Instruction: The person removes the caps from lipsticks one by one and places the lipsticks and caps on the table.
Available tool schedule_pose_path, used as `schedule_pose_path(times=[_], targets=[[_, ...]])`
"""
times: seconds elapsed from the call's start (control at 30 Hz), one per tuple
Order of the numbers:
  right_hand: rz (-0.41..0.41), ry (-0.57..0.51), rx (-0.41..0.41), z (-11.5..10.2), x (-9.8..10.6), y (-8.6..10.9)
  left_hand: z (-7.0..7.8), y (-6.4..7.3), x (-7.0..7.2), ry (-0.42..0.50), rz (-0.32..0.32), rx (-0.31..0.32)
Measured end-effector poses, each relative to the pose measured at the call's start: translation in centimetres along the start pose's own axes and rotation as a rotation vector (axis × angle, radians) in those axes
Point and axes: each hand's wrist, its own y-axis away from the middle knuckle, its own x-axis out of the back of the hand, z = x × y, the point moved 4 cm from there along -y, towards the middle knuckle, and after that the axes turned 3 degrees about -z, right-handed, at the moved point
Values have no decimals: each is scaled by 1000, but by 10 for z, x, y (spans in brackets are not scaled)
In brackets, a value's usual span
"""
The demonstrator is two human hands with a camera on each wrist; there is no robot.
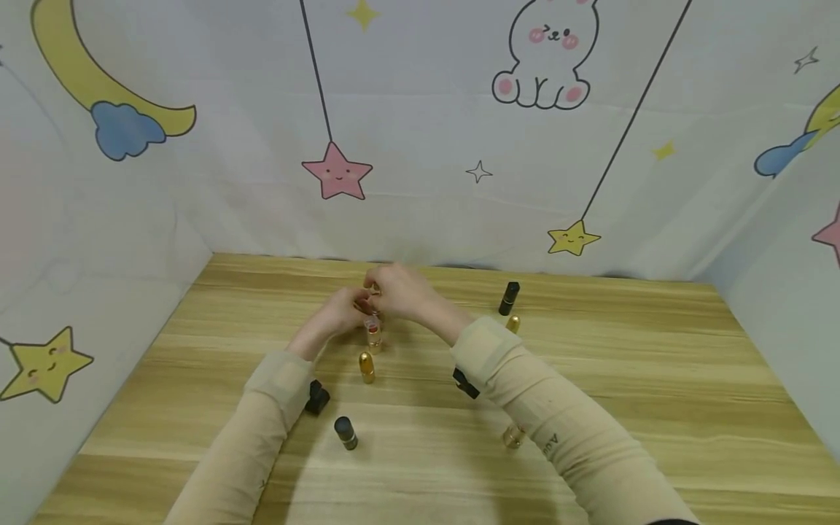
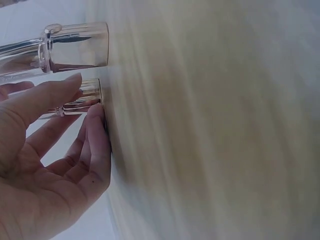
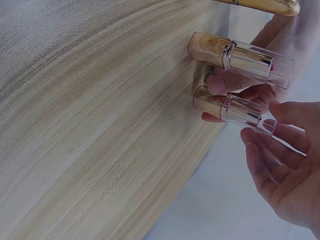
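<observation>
Both hands meet over one lipstick [image 3: 242, 112], which stands upright on the table with a gold base and a clear cap. My left hand [image 1: 337, 312] holds it low, thumb and fingers around the gold base. From above, my right hand [image 1: 400, 292] pinches the clear cap between thumb and fingertips. A second clear-capped lipstick [image 1: 374, 339] stands just in front of it on the near side, a red tip showing through its cap. Nearer still stands a gold bullet-shaped lipstick tube [image 1: 366, 368]. In the head view, the fingers mostly hide the held lipstick.
Black tubes [image 1: 345, 433] and a black angular piece [image 1: 318, 398] stand near the left forearm. Another black tube [image 1: 509, 298] and a gold one [image 1: 513, 324] are at the back right. A dark tube [image 1: 465, 383] and a gold-based one [image 1: 513, 436] sit beside the right sleeve.
</observation>
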Motion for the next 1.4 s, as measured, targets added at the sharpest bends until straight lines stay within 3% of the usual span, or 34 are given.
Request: schedule_pose_path(times=[0.17, 0.23, 0.4, 0.47, 0.57, 0.73, 1.03, 1.4], targets=[[9, 1, 1, -1, 1, 1, -1, -2, 0, 15, -16, 6], [7, -3, -1, -2, 0, 2, -3, -4, 1, 13, -14, -21], [6, -8, -6, -2, 0, 2, -1, -2, 2, -6, -4, -6], [12, -7, -3, -3, 0, 2, 3, 1, 2, -16, -1, 29], [16, -10, -2, -3, 1, 2, 6, 3, 3, -27, 16, 21], [22, -47, -6, -2, 4, 4, 11, 6, 6, 12, 26, -11], [74, -117, 7, 3, 10, 8, 13, 12, 13, 106, 38, -4], [120, -193, 1, 14, 18, 15, 22, 21, 26, 65, 90, -2]])
